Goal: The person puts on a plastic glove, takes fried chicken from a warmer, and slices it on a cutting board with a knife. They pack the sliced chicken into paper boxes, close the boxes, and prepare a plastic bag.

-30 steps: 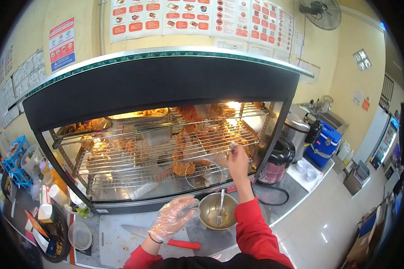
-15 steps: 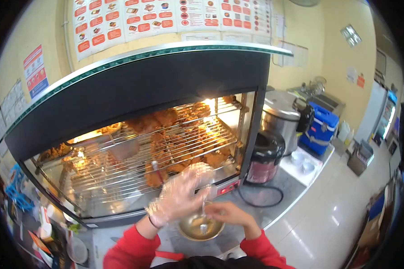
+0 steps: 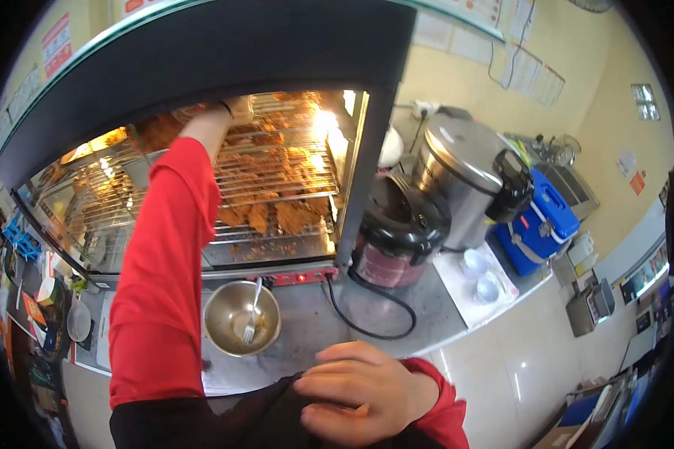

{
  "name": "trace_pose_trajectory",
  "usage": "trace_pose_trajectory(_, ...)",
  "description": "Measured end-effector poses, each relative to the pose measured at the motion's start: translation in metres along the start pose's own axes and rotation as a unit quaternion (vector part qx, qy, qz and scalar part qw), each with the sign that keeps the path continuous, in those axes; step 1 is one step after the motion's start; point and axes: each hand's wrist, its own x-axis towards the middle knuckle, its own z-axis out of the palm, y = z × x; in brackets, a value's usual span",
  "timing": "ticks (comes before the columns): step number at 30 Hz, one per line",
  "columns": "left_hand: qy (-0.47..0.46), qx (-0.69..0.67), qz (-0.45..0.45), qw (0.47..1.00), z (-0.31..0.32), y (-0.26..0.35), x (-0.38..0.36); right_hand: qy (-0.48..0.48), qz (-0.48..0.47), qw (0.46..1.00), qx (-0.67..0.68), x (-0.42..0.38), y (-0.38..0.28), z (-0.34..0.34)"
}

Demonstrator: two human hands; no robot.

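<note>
My left hand (image 3: 240, 108), in a clear plastic glove, reaches into the upper part of a lit food warmer (image 3: 277, 263). Its fingers are blurred and partly hidden among browned pieces of fried food (image 3: 296, 215) on the wire racks. The red sleeve (image 3: 157, 292) crosses in front of the warmer. Bare and held low before my body, my right hand (image 3: 367, 393) has its fingers slightly bent and apart, holding nothing. On the counter between the arms stands a metal bowl (image 3: 221, 325), with a fork (image 3: 253, 314) leaning inside it.
Right of the warmer stand a black-lidded cooker (image 3: 401, 232) and a tall steel pot (image 3: 457, 179). Its cord (image 3: 386, 337) loops over the counter. Two small cups (image 3: 481, 275) sit on a white board, near a blue cooler box (image 3: 535, 221). A clear tub (image 3: 79, 320) is at left.
My left hand has gone from above the bowl up into the warmer. My right hand has left the fork and drawn back toward my body. The view has shifted.
</note>
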Motion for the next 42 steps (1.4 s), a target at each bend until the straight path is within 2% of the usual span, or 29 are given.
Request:
trace_pose_trajectory(2, 0.001, -0.007, -0.020, 1.000, 0.003, -0.006, 0.005, 0.075, -0.075, 0.994, -0.010, 0.017, 0.003, -0.002)
trace_pose_trajectory(5, 0.001, -0.023, -0.044, 0.999, 0.004, -0.010, 0.010, 0.136, -0.097, 0.985, 0.042, 0.015, 0.003, -0.010)
trace_pose_trajectory(7, 0.002, -0.033, -0.053, 0.998, 0.007, -0.010, 0.012, 0.049, 0.067, 0.990, 0.114, -0.010, -0.001, -0.024)
trace_pose_trajectory(8, 0.004, -0.039, -0.060, 0.997, 0.006, -0.011, 0.011, 0.134, 0.109, 0.975, 0.138, -0.018, -0.005, -0.021)
trace_pose_trajectory(9, 0.000, -0.047, -0.064, 0.997, 0.008, -0.011, 0.011, 0.314, 0.000, 0.935, 0.162, -0.018, 0.005, -0.006)
trace_pose_trajectory(10, 0.001, -0.050, -0.068, 0.996, 0.010, -0.011, 0.010, 0.256, -0.022, 0.952, 0.164, -0.032, 0.019, -0.022)
trace_pose_trajectory(11, 0.000, -0.061, -0.070, 0.996, 0.011, -0.010, 0.011, 0.235, -0.002, 0.955, 0.182, -0.045, 0.023, -0.030)
trace_pose_trajectory(14, -0.006, -0.079, -0.074, 0.994, 0.016, -0.004, 0.009, 0.361, 0.126, 0.892, 0.242, -0.076, 0.019, -0.015)
trace_pose_trajectory(17, -0.008, -0.101, -0.081, 0.992, 0.020, 0.000, 0.004, 0.348, 0.229, 0.877, 0.241, -0.100, 0.021, -0.021)
trace_pose_trajectory(21, 0.003, -0.166, -0.084, 0.983, 0.022, 0.003, -0.009, 0.355, 0.274, 0.860, 0.245, -0.130, 0.025, -0.019)
trace_pose_trajectory(23, 0.026, -0.254, -0.089, 0.963, 0.023, 0.007, -0.023, 0.358, 0.277, 0.856, 0.249, -0.130, 0.026, -0.017)
trace_pose_trajectory(25, 0.047, -0.413, -0.096, 0.904, 0.023, 0.013, -0.042, 0.348, 0.276, 0.861, 0.247, -0.125, 0.024, -0.013)
trace_pose_trajectory(26, 0.051, -0.516, -0.101, 0.849, 0.024, 0.017, -0.055, 0.344, 0.268, 0.862, 0.260, -0.122, 0.024, -0.010)
trace_pose_trajectory(29, 0.062, -0.779, -0.073, 0.619, 0.026, 0.031, -0.107, 0.326, 0.233, 0.869, 0.290, -0.107, 0.033, -0.004)
trace_pose_trajectory(32, 0.080, -0.919, 0.036, 0.385, 0.034, 0.041, -0.177, 0.294, 0.202, 0.893, 0.275, -0.095, 0.048, 0.002)
trace_pose_trajectory(34, 0.066, -0.946, -0.024, 0.315, 0.070, 0.044, -0.225, 0.294, 0.199, 0.895, 0.270, -0.092, 0.053, 0.009)
trace_pose_trajectory(36, 0.050, -0.945, -0.135, 0.293, 0.108, 0.038, -0.282, 0.274, 0.207, 0.914, 0.217, -0.102, 0.066, 0.013)
trace_pose_trajectory(37, 0.051, -0.923, -0.192, 0.328, 0.151, 0.033, -0.306, 0.260, 0.200, 0.919, 0.220, -0.109, 0.076, 0.014)
trace_pose_trajectory(38, 0.045, -0.899, -0.241, 0.362, 0.201, 0.024, -0.325, 0.265, 0.255, 0.894, 0.255, -0.087, 0.058, 0.016)
trace_pose_trajectory(40, 0.131, -0.850, -0.383, 0.337, 0.255, 0.011, -0.365, 0.240, 0.282, 0.885, 0.281, -0.089, 0.068, 0.020)
trace_pose_trajectory(41, 0.105, -0.773, -0.425, 0.459, 0.308, -0.013, -0.392, 0.232, 0.302, 0.884, 0.272, -0.097, 0.076, 0.025)
trace_pose_trajectory(42, 0.043, -0.599, -0.561, 0.570, 0.383, -0.041, -0.412, 0.229, 0.326, 0.881, 0.254, -0.109, 0.085, 0.032)
